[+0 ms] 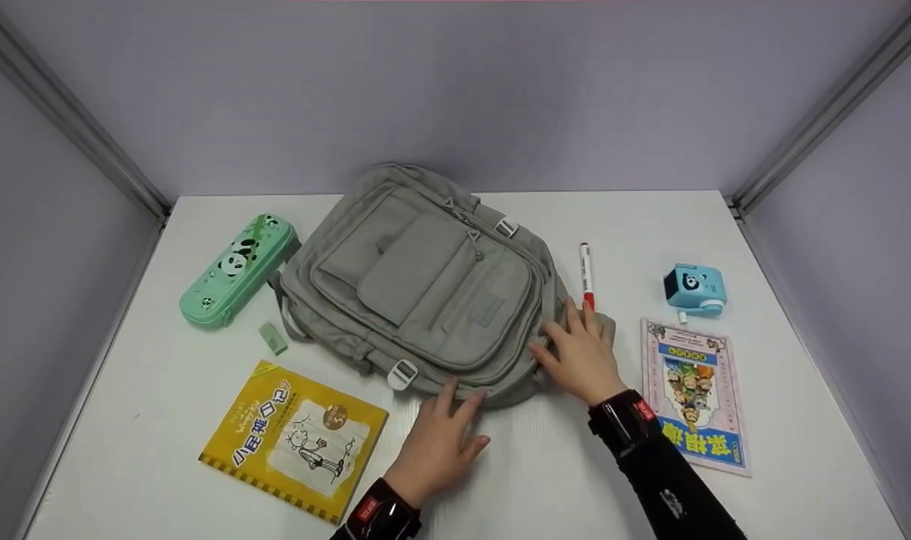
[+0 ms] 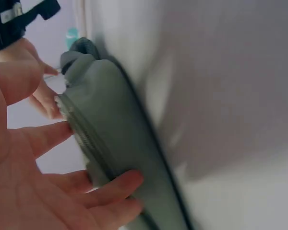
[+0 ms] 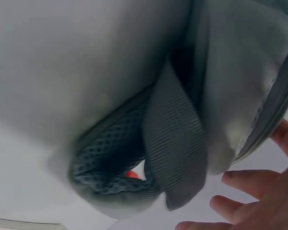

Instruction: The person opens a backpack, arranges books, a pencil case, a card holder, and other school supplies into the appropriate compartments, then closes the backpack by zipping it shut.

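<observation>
In the head view I saw the bag (image 1: 425, 270) just past the left hand (image 1: 434, 448), slanting lengthwise to the right hand (image 1: 581, 356) at one end. Left wrist view: spread fingers (image 2: 117, 188) touched its side. Right wrist view: fingers (image 3: 254, 182) parted near a strap (image 3: 175, 139).

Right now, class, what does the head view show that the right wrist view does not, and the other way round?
Only the head view shows the green pencil case, eraser, yellow book, small blue gadget and the front cover of a pink book.

Only the right wrist view shows the mesh lining on a strap.

Both show the backpack, the white table and the right hand.
</observation>
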Motion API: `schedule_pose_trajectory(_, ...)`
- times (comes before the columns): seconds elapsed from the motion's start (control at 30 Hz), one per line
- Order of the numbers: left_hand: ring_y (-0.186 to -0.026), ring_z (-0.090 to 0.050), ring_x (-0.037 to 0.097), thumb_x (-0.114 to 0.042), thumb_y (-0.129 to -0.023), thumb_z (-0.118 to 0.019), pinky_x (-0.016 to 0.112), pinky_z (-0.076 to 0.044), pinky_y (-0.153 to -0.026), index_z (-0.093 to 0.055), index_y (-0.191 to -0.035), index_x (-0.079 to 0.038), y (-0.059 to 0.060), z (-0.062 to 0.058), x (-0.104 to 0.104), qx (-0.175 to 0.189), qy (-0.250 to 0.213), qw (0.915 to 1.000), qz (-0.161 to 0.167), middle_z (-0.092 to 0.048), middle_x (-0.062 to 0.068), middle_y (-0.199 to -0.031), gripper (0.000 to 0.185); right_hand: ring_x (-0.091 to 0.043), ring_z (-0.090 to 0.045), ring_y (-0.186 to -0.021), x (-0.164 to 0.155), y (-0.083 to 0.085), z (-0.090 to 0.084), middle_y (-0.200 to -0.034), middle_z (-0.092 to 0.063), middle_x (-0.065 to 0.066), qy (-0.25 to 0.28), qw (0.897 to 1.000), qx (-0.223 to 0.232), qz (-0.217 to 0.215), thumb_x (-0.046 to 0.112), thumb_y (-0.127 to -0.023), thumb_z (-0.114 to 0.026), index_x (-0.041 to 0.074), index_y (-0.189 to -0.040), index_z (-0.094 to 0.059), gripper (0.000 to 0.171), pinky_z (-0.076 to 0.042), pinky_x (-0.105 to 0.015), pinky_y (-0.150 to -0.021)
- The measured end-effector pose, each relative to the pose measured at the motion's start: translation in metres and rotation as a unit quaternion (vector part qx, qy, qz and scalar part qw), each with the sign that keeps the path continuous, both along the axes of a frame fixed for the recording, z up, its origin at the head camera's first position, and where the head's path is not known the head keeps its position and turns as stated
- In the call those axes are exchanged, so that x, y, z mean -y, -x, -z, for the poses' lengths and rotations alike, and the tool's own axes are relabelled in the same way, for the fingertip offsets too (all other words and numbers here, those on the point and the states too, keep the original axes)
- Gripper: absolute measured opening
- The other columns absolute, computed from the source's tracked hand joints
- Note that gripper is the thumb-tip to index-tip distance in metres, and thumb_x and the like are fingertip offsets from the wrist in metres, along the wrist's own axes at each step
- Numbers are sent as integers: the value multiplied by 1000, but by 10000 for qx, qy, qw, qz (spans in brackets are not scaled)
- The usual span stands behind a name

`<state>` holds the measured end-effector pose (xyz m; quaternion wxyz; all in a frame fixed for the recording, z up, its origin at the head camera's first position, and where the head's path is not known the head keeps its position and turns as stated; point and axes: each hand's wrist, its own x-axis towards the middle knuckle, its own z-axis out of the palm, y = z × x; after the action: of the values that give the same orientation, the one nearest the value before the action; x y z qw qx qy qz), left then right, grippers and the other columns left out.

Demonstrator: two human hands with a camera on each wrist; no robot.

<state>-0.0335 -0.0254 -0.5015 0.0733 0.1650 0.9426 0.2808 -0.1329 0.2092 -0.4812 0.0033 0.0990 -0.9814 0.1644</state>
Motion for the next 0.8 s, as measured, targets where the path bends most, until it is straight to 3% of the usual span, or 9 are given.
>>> schedule_pose_trajectory(0.23, -126, -50, 50, -30, -92, -69, 60, -45, -104, -53, -127, -7, 0, 9, 12, -416, -242, 9986, -196, -46, 26, -141, 45, -53, -24, -147, -1, -15, 4, -158, -34, -27, 133, 9997, -210, -18, 41, -92, -67, 12, -96, -65, 29, -22, -77, -110)
schedule_pose_trajectory(0.37, -131, -44, 55, -32, -95, -65, 62, -41, -107, -54, -116, -6, -1, 7, 24, -61, -385, 9981, -472, -44, 30, -144, 35, -49, -31, -146, 6, -29, 4, -154, -44, -21, 130, 9990, -387, -170, 40, -91, -70, 13, -83, -61, 29, -23, -76, -110)
schedule_pose_trajectory(0.5, -137, -39, 53, -37, -96, -61, 59, -40, -110, -53, -117, 1, 2, 2, 37, 247, -381, 9964, -711, -38, 33, -149, 44, -46, -47, -135, 20, -48, 5, -127, -66, -16, 1, 9973, -670, -291, 41, -89, -71, 14, -75, -58, 33, -32, -71, -109)
schedule_pose_trajectory(0.63, -141, -36, 49, -40, -96, -62, 56, -36, -115, -47, -131, 15, 12, -1, 49, 409, -327, 9943, -928, -31, 34, -153, 67, -42, -57, -121, 37, -68, 4, -98, -69, -9, -199, 9951, -900, -367, 43, -88, -72, 14, -77, -62, 32, -45, -60, -100)
schedule_pose_trajectory(0.73, -142, -36, 48, -41, -96, -62, 55, -36, -115, -44, -136, 18, 20, -4, 57, 537, -278, 9923, -1085, -29, 34, -155, 73, -39, -60, -112, 47, -82, 1, -95, -70, -7, -316, 9941, -916, -488, 42, -87, -72, 14, -83, -68, 29, -50, -55, -93)
schedule_pose_trajectory(0.8, -142, -37, 48, -38, -96, -62, 54, -37, -114, -45, -136, 17, 22, -7, 60, 511, -258, 9919, -1135, -29, 33, -156, 71, -38, -60, -110, 51, -87, -2, -101, -70, -9, -239, 9952, -786, -528, 41, -87, -72, 13, -92, -70, 28, -50, -54, -92)
